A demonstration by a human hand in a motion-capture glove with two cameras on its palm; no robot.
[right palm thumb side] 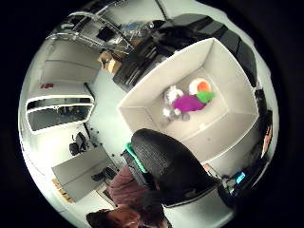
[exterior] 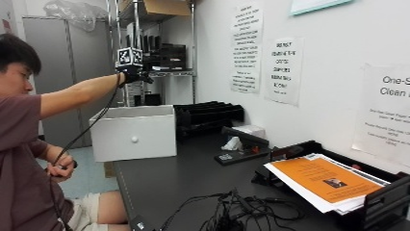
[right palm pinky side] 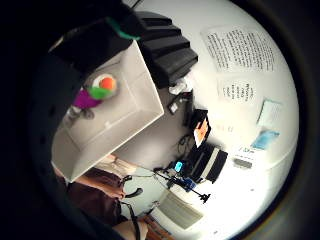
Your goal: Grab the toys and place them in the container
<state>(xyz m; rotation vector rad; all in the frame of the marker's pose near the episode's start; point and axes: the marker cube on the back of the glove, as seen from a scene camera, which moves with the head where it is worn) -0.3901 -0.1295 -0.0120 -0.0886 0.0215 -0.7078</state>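
Note:
My gloved right hand [exterior: 132,74] is raised high above the open white container [exterior: 134,130], which stands at the table's far left end. The fingers look relaxed and hold nothing; a black gloved finger [right palm thumb side: 171,166] shows in the thumb side palm view. Inside the container [right palm thumb side: 223,61] lie a purple eggplant toy with a green top [right palm thumb side: 187,102], an orange and white round toy [right palm thumb side: 202,86] and a small grey plush [right palm thumb side: 171,97]. The little finger side palm view shows the same purple toy [right palm pinky side: 85,99] and orange toy [right palm pinky side: 107,83] on the container's floor [right palm pinky side: 125,115].
Black stacked trays [exterior: 208,113] stand right behind the container against the wall. A black desk tool [exterior: 240,144], a paper tray with an orange sheet [exterior: 323,180] and a tangle of cables [exterior: 237,209] lie further along the dark table. My bare left hand [exterior: 61,168] holds a cable.

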